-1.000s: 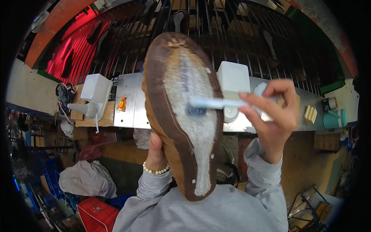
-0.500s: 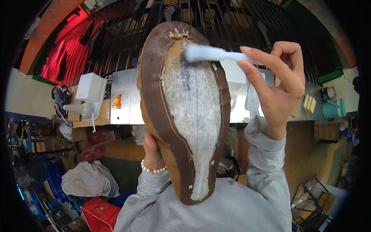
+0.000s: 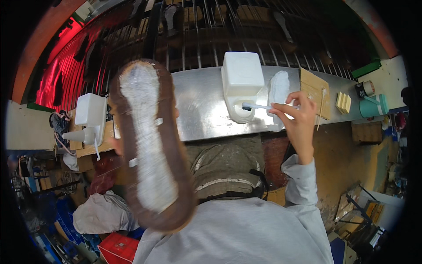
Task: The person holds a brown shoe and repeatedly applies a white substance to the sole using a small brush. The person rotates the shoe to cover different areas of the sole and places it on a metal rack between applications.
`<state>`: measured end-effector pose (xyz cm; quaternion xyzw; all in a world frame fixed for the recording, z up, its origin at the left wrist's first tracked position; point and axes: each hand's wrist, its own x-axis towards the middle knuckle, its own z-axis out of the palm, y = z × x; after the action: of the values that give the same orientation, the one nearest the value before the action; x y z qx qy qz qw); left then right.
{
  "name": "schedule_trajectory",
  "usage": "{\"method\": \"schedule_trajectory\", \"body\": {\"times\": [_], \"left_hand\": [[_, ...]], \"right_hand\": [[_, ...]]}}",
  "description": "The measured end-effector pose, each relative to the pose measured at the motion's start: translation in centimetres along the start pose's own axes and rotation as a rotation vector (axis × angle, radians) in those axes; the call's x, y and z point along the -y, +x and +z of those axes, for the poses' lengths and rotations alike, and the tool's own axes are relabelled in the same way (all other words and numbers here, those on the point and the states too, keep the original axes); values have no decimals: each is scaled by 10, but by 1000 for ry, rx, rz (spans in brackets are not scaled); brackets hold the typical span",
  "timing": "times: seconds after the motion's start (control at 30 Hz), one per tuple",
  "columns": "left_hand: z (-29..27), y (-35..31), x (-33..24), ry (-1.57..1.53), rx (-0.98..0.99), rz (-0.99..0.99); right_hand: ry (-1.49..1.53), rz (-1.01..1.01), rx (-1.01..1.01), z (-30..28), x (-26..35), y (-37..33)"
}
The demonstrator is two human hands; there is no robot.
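Note:
A brown shoe upper with a pale woven insole stands upside down in the air on the left, its underside toward me. My left hand is closed round it from behind; only a bit of finger shows beside the shoe's left edge. With thumb and fingers closed, my right hand pinches the handle of a slim white brush. The brush's dark bristle end is in the round mouth of a white plastic dispenser on the metal bench.
Beside the dispenser on the bench lie a white cloth, a cardboard piece with a thin stick, and yellowish blocks. A teal container stands far right, another white dispenser at left. Behind run metal rack bars.
The shoe has moved left and turned end for end. My right hand has drawn the brush off the insole and down to the dispenser's mouth.

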<state>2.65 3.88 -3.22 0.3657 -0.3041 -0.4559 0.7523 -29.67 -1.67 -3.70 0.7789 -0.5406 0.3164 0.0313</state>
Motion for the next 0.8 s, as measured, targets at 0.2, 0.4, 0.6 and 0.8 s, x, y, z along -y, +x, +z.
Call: {"method": "schedule_trajectory", "body": {"times": [0.2,0.4,0.6,0.8], "left_hand": [[-40,34,-35,-466,553,-109],[-44,71,-60,-452,1139,-326],[-38,82,-64,-472,1181,-80],[-66,43,-60,-634,655,-244]], "right_hand": [[21,14,-35,39,-17,-19],[20,55,-12,41,-16,-16],[-54,109,-9,43,-17,-33],[136,404,-144,49,-8,-53]]}}
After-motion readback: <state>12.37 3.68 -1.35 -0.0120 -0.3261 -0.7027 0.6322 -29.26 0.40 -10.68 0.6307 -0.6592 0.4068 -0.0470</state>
